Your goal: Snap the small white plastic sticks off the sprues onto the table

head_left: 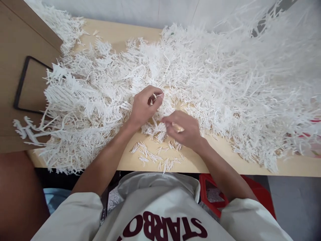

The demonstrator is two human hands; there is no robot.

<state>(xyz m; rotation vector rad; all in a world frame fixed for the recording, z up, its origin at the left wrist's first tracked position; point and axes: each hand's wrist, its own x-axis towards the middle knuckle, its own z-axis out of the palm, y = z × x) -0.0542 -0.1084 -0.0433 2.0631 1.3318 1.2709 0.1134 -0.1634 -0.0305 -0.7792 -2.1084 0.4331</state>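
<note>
A great heap of white plastic sprues [205, 73], thin branching stalks, covers a light wooden table [288, 165]. My left hand [144, 105] sits at the heap's near edge with fingers curled in a pinch on a small white plastic piece. My right hand [184, 129] is just to the right and closer to me, fingers closed on another bit of the white plastic. Small loose white pieces [155, 155] lie scattered on the bare wood below both hands.
A black-framed flat object [21, 87] lies on a brown surface at the left. A red plastic stool or crate [213, 197] stands under the table's front edge. A pale wall runs behind the table. Something red [314, 120] shows under the heap at far right.
</note>
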